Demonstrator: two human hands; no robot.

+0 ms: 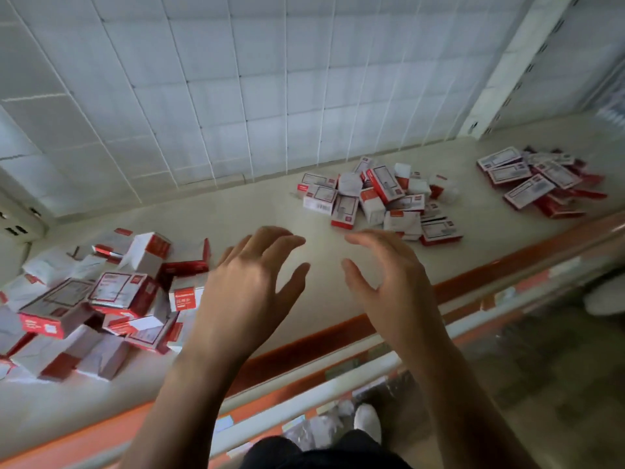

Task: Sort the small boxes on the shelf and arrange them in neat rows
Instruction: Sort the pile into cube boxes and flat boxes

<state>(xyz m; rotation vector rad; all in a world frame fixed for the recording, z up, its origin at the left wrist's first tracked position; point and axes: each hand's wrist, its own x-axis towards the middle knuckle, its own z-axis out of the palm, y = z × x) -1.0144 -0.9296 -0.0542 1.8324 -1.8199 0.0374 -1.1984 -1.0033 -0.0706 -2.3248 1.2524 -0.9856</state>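
A pale shelf [257, 211] with an orange front edge [338, 328] runs below a white wire-grid back panel [236, 96]. Both forearms reach forward over it. The left hand [247, 282] and right hand [389, 282] hover palms facing, fingers spread and relaxed, holding nothing. Red-and-white small boxes lie in three loose piles: left [101, 299], middle [378, 198], far right [541, 181]

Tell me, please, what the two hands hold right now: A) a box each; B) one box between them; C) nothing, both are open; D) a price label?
C: the left hand and the right hand hover with fingers spread over the shelf, between the left pile of boxes and the middle pile, gripping nothing.
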